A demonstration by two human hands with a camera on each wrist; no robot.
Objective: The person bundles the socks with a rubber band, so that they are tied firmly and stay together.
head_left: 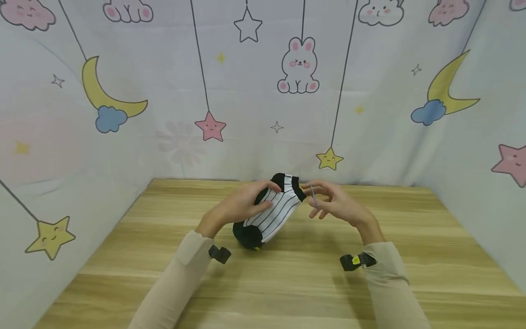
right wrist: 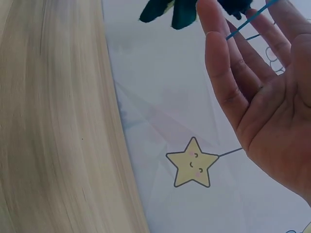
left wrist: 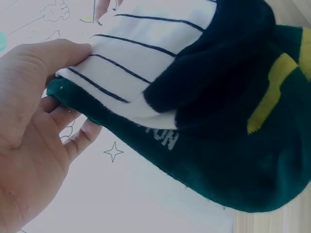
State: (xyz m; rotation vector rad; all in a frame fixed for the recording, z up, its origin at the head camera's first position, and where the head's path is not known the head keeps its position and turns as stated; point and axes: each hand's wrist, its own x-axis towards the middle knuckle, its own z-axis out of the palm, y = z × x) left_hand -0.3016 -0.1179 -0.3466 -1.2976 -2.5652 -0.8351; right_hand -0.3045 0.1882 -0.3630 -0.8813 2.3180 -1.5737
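A pair of low-cut socks hangs in my left hand [head_left: 246, 201] above the table. The white sock [head_left: 276, 210] has thin dark stripes and a black toe, heel and cuff. Behind it lies a dark green sock [left wrist: 228, 179] with yellow marks and pale lettering. My left thumb presses on the white sock, with the other fingers behind the pair. Close to the black cuff is my right hand [head_left: 334, 203], its fingers spread. A thin bluish elastic band [right wrist: 250, 23] is stretched between its thumb and fingers. Parts of the green sock are hidden by the white one.
A wood-grain table [head_left: 287, 288] spans the area under both hands. White curtains [head_left: 255, 100] printed with stars, moons and a rabbit rise at its back and both sides. Small black cameras [head_left: 220, 254] sit on both wrists.
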